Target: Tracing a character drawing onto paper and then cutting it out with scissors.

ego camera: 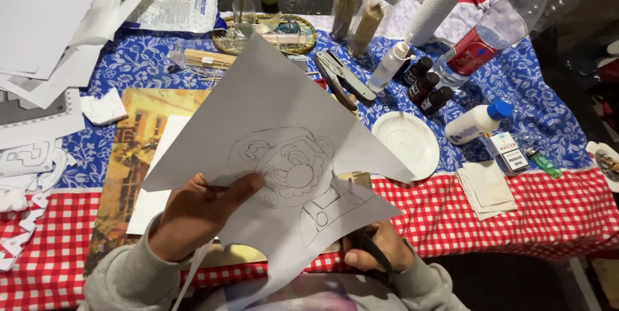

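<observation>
- Far left: loose white sheets (45, 21) piled at the table edge, with paper offcuts (19, 221) lying below them on the red check cloth (548, 214).
- Left hand (193, 214) holds the drawing sheet (271, 111) up over the near table edge; thumb lies flat on the front beside the pencilled cartoon face (290, 166), other fingers hidden behind.
- The sheet is tilted, and a cut already runs in from its right edge toward the face.
- Right hand (380, 250) is under the sheet's lower right corner, fingers closed through the black scissors (371, 246); the blades are hidden by the paper, so I cannot tell how wide they stand.
- To cut well, I judge: keep the left grip close to the line so the paper stays taut, turn the sheet rather than the scissors, and take short bites round the curves.
- Right: a white plate (406, 143) just beyond the sheet, glue bottle (477, 123) and a clear bottle (503, 27) farther off, well apart from both hands.
</observation>
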